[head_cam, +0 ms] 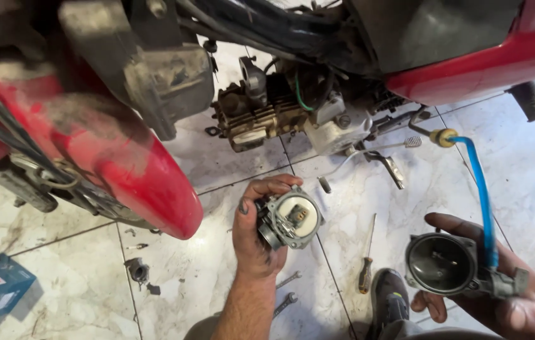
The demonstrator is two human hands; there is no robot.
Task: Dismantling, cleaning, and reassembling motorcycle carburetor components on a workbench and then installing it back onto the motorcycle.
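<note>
Holding the carburetor body in my left hand, fingers closed around it, I grip the round float bowl with my right hand, above the tiled floor, near a screwdriver.

Both forearms are bare, with no sleeves, gloves, rings or watch. The left hand shows grime-darkened fingernails (the thumbnail most plainly); the right hand is smudged. A dark grey shoe sits between the hands.
</note>
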